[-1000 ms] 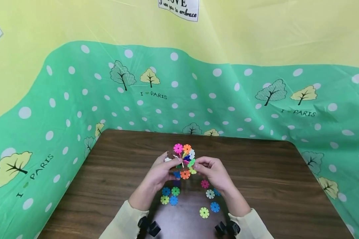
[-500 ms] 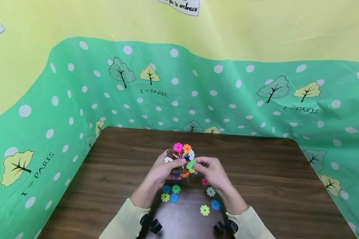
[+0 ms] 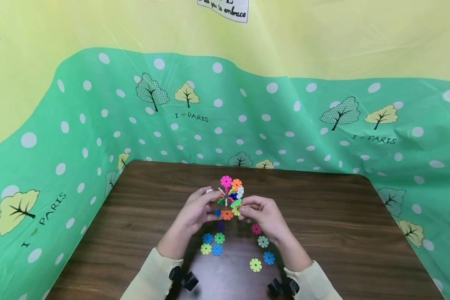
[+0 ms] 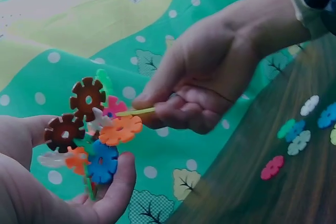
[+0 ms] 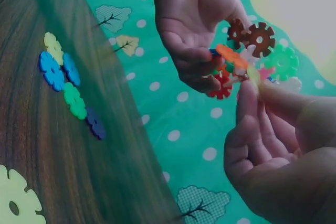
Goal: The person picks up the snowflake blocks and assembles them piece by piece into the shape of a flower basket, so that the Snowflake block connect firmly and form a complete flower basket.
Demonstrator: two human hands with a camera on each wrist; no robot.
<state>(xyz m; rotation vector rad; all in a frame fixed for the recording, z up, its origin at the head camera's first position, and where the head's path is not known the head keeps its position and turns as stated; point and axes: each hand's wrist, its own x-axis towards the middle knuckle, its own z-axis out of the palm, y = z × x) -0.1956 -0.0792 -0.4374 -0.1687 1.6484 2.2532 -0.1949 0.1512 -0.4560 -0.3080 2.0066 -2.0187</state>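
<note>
My left hand holds a cluster of interlocked plastic snowflake discs above the table. Pink, orange and white discs ring its outside in the head view. Two brown discs and a blue disc face the left wrist view, the blue one against a left fingertip. From the other side, my right hand pinches a yellow disc between thumb and fingers, at the cluster's edge beside an orange disc. The right wrist view shows the fingertips covering part of that yellow disc.
Loose discs lie on the dark wooden table below the hands. Blue, green, yellow and purple ones are at the left; pink, white, blue and yellow ones at the right. A green and yellow cloth hangs behind.
The cluster has tilted and turned in my left hand, whose thumb has drawn back to the left. My right hand has shifted slightly left, keeping its pinch at the yellow disc.
</note>
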